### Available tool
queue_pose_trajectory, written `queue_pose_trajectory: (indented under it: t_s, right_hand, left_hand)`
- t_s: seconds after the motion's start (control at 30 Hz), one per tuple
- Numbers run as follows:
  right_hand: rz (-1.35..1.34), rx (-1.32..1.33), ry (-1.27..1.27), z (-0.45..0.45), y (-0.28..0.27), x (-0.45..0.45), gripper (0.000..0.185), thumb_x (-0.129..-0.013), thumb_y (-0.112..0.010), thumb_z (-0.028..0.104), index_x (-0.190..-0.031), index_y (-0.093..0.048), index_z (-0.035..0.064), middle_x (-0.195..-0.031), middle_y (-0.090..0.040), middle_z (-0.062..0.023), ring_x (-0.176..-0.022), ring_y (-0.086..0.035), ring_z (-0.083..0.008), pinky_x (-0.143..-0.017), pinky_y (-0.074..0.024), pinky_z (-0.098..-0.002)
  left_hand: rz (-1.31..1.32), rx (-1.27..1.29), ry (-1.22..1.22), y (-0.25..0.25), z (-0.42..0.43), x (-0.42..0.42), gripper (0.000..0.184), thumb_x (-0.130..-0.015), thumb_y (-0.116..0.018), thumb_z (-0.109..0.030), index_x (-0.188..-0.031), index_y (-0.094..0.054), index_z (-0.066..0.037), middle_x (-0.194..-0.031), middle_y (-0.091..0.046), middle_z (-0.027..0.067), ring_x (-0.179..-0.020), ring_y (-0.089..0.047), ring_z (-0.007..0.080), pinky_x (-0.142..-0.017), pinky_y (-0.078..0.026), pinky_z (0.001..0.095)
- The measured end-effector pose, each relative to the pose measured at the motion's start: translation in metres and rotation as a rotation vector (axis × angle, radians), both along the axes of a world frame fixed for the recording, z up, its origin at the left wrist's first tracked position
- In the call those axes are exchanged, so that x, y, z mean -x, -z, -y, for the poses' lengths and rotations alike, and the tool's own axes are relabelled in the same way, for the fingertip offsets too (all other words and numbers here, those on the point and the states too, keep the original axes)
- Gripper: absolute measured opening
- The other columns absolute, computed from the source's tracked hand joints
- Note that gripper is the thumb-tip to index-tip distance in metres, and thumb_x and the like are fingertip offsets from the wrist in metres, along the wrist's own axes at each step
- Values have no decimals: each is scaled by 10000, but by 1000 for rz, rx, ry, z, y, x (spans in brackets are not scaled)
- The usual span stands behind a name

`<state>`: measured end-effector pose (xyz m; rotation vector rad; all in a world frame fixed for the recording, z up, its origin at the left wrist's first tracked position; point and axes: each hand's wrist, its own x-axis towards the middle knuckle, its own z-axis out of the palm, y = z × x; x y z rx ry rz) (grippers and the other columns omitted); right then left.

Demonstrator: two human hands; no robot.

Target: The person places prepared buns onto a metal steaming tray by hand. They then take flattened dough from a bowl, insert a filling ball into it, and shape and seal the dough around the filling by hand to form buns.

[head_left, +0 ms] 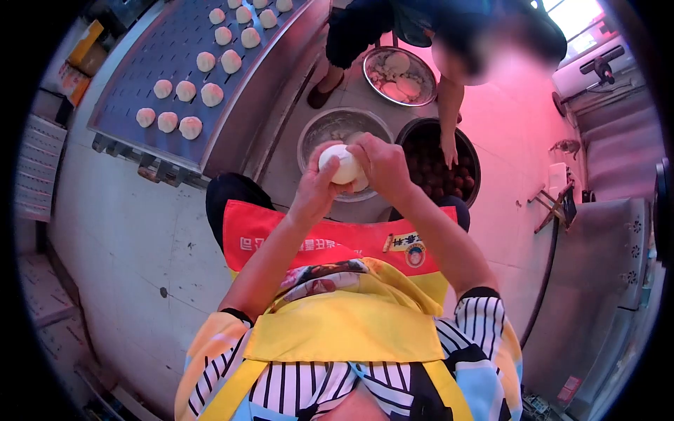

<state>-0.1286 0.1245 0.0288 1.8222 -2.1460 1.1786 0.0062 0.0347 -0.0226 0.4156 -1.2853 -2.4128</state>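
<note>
A smooth white dough ball [338, 165] is held up in front of me, above a metal bowl [307, 140]. My left hand [317, 184] wraps round its left side and underside. On the ball's right side, my right hand [382, 163] presses with bent fingers. Behind my hands, the bowl holds pale dough, partly hidden. To its right stands a black tub [475, 151] of dark round balls [439, 175], with a co-worker's hand [448, 149] reaching into it.
A second metal bowl [368, 67] with dough pieces stands farther back. At the upper left, a large metal tray [126, 105] bears several shaped dough pieces [186, 90]. The co-worker [421, 21] bends over from the far side. A small stool [559, 200] is at the right.
</note>
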Motion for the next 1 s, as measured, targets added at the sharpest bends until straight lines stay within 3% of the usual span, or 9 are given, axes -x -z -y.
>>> queue_pose_trajectory:
  t_s: [0.07,0.17,0.27,0.47,0.57,0.67,0.77,0.87,1.0]
  right_hand:
    - [199,58,101,6,11,-3,109,-823,-619,156,-859,-575,63,-738,-592,-132,-683,-621,-313,-605,-480,-395]
    - [416,66,118,8,7,-8,121,-864,-594,155,-869,-572,36,-766,-603,-157,-708,-619,-339,-612,-475,-394]
    - [360,54,-12,7,-13,-7,119,-860,-601,149,-862,-578,33,-764,-605,-158,-704,-614,-340,-615,-478,-379]
    - [370,73,200,17,3,1,163,-884,-585,177,-854,-582,17,-643,-576,-130,-584,-593,-276,-573,-468,-349]
    - [799,-72,299,24,21,6,223,-900,-575,221,-818,-562,14,-539,-488,-75,-488,-532,-192,-500,-428,-332]
    - [1376,-393,84,18,19,27,262,-915,-563,261,-778,-526,40,-541,-429,-28,-456,-461,-127,-449,-376,-299]
    - [1785,-400,-90,11,8,58,262,-927,-545,272,-761,-497,76,-580,-444,-30,-467,-445,-125,-434,-347,-276]
    - [1938,-133,-70,14,6,75,265,-923,-547,266,-744,-472,87,-616,-468,-19,-493,-459,-126,-444,-361,-267]
    - [1294,-268,108,23,33,62,208,-900,-570,219,-1031,-617,64,-817,-597,-60,-696,-587,-177,-639,-508,-317]
  left_hand:
    - [15,573,-336,0,-4,8,525,-917,-471,-519,-1255,-456,-117,-1195,-540,138,-1063,-569,257,-845,-524,390]
    - [-135,724,-371,3,3,4,456,-933,-509,-422,-1254,-452,-103,-1258,-488,132,-1143,-518,248,-896,-502,409]
    - [-209,-703,106,-31,19,-11,401,-922,-566,-293,-1250,-449,-95,-1263,-484,121,-1140,-523,253,-919,-490,444]
    - [-146,-10,-66,-17,13,3,385,-879,-614,-228,-1221,-472,-127,-1284,-477,121,-1141,-503,322,-932,-472,429]
    - [-88,1500,-388,-10,29,4,432,-786,-680,-122,-1184,-512,-132,-1296,-457,119,-1186,-463,334,-948,-454,408]
    - [-121,1428,-344,-2,28,-1,475,-746,-691,-69,-1183,-515,-125,-1301,-450,117,-1201,-450,324,-968,-435,392]
    - [-168,1359,-307,0,32,1,521,-706,-702,-16,-1183,-518,-118,-1306,-442,116,-1215,-437,313,-988,-416,375]
    - [-206,663,-223,-1,17,9,525,-770,-653,-13,-1247,-461,-118,-1317,-440,122,-1224,-445,286,-1001,-410,383]
    - [-323,-231,62,-6,15,4,520,-859,-621,-160,-1318,-382,-117,-1290,-460,128,-1210,-467,274,-1005,-417,442]
